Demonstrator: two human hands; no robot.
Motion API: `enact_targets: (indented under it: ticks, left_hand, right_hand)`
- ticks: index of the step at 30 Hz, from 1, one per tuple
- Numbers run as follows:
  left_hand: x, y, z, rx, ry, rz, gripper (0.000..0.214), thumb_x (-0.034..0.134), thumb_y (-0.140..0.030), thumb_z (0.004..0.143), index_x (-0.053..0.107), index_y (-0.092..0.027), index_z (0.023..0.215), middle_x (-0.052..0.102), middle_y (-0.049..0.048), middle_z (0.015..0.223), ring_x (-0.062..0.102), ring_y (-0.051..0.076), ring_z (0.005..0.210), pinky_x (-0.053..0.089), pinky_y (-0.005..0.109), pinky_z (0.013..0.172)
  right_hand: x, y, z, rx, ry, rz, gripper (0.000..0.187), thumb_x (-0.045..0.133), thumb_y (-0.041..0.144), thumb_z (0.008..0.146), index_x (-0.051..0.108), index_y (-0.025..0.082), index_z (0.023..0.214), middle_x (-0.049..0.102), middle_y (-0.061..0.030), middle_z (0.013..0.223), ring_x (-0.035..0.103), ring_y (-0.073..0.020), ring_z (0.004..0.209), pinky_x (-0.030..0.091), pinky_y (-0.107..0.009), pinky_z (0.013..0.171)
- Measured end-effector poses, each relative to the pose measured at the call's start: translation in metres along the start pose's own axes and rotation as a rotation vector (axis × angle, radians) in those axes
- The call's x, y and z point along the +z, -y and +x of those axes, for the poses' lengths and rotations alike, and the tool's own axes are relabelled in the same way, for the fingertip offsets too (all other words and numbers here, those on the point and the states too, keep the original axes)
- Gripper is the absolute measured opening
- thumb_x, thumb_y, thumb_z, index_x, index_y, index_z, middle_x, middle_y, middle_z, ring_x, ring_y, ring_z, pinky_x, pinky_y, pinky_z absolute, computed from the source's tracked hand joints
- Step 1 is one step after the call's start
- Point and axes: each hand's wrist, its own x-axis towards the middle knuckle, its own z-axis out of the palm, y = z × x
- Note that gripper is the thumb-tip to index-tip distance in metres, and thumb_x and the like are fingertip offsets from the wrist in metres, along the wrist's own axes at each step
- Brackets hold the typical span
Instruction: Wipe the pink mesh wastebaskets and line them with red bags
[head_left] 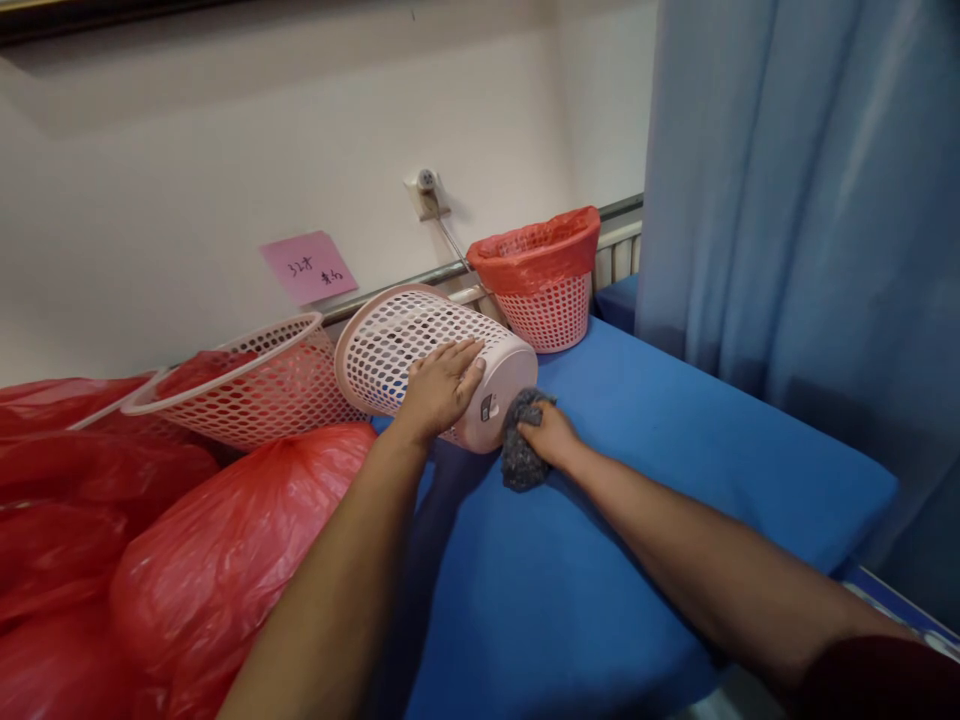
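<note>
A pale pink perforated plastic wastebasket (420, 340) lies on its side on the blue padded surface (637, 480), its solid base turned toward me and to the right. On its side wall rests my left hand (446, 388), fingers stretched out and flat. My right hand (551, 432) grips a dark grey cloth (523, 440), bunched up against the lower edge of the base. Some of the right fingers are hidden behind the cloth. A small dark label (487, 407) shows on the base.
Behind stands an upright wastebasket (546, 310) with a red liner. At left are another tilted basket (277, 385) and several full red plastic bags (232, 550). A pink note (307, 267) and a socket with plug (427, 190) are on the wall. A blue curtain (795, 200) hangs right.
</note>
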Motion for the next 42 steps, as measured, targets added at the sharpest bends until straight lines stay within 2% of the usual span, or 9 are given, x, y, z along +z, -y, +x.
enact_targets:
  ticks: [3,8,13,15,20,26,33,38,42]
  left_hand:
    - [0.001,0.001,0.000,0.010,0.003,0.004,0.053,0.031,-0.047,0.102,0.050,-0.026,0.147,0.050,0.0049,0.155,0.041,0.030,0.145,0.030,0.055,0.117]
    - [0.003,0.003,0.000,0.019,-0.015,0.028,0.057,0.041,-0.054,0.098,0.051,-0.026,0.147,0.050,0.0044,0.155,0.042,0.031,0.144,0.031,0.052,0.118]
    - [0.004,0.004,-0.002,0.034,-0.029,0.035,0.064,0.049,-0.061,0.093,0.051,-0.026,0.147,0.051,0.0055,0.154,0.043,0.033,0.144,0.031,0.054,0.117]
    - [0.004,0.004,-0.003,0.033,-0.038,0.033,0.064,0.049,-0.061,0.093,0.050,-0.027,0.147,0.052,0.0054,0.153,0.043,0.033,0.143,0.032,0.055,0.117]
    - [0.003,0.004,-0.004,0.034,-0.035,0.042,0.061,0.048,-0.058,0.095,0.051,-0.026,0.146,0.051,0.0058,0.154,0.043,0.033,0.143,0.033,0.056,0.116]
    - [0.003,0.003,-0.005,0.024,-0.034,0.042,0.062,0.048,-0.058,0.095,0.051,-0.024,0.146,0.052,0.0064,0.153,0.043,0.033,0.143,0.033,0.056,0.116]
    - [0.004,0.006,-0.004,0.033,-0.028,0.040,0.055,0.039,-0.050,0.100,0.050,-0.026,0.148,0.051,0.0055,0.154,0.043,0.031,0.144,0.032,0.052,0.117]
    - [0.003,0.005,-0.002,0.030,-0.013,0.044,0.055,0.036,-0.050,0.101,0.049,-0.025,0.148,0.051,0.0063,0.154,0.042,0.032,0.144,0.033,0.055,0.116]
    - [0.003,0.005,-0.001,0.025,-0.009,0.049,0.053,0.034,-0.046,0.102,0.049,-0.024,0.148,0.050,0.0054,0.154,0.042,0.029,0.144,0.032,0.053,0.117]
  right_hand:
    - [-0.002,0.001,-0.003,0.003,0.047,-0.015,0.032,0.076,0.019,0.067,0.071,0.017,0.099,0.075,-0.0079,0.092,0.071,-0.0265,0.088,0.057,-0.040,0.086]
    - [-0.012,0.007,0.004,-0.087,-0.049,-0.072,0.052,0.067,0.026,0.082,0.058,0.021,0.133,0.066,-0.0101,0.127,0.063,-0.0229,0.117,0.047,-0.038,0.105]
    - [-0.013,0.003,0.008,-0.033,0.033,-0.157,0.035,0.074,0.018,0.072,0.072,0.016,0.106,0.073,-0.0103,0.095,0.071,-0.0283,0.092,0.055,-0.040,0.089]
    - [-0.016,0.004,0.009,-0.045,0.012,-0.152,0.037,0.072,0.020,0.075,0.070,0.015,0.112,0.072,-0.0116,0.101,0.070,-0.0285,0.097,0.054,-0.041,0.093]
    - [-0.022,0.014,0.010,-0.322,-0.121,-0.067,0.056,0.063,0.027,0.086,0.053,0.023,0.141,0.058,-0.0118,0.132,0.058,-0.0246,0.125,0.043,-0.039,0.110]
    - [-0.024,0.013,0.010,-0.094,-0.029,-0.188,0.047,0.071,0.020,0.077,0.067,0.013,0.123,0.068,-0.0136,0.105,0.067,-0.0305,0.103,0.052,-0.046,0.098]
    - [-0.029,0.033,-0.005,-0.617,-0.064,-0.012,0.053,0.059,0.022,0.088,0.055,0.030,0.140,0.054,-0.0087,0.133,0.058,-0.0246,0.123,0.046,-0.041,0.109]
    - [-0.027,0.024,0.010,-0.239,-0.148,-0.082,0.049,0.064,0.025,0.084,0.061,0.020,0.133,0.061,-0.0125,0.115,0.062,-0.0295,0.111,0.048,-0.050,0.104]
    - [-0.027,0.033,-0.001,-0.446,-0.110,0.012,0.051,0.061,0.029,0.088,0.055,0.024,0.138,0.058,-0.0111,0.123,0.059,-0.0267,0.118,0.046,-0.045,0.107]
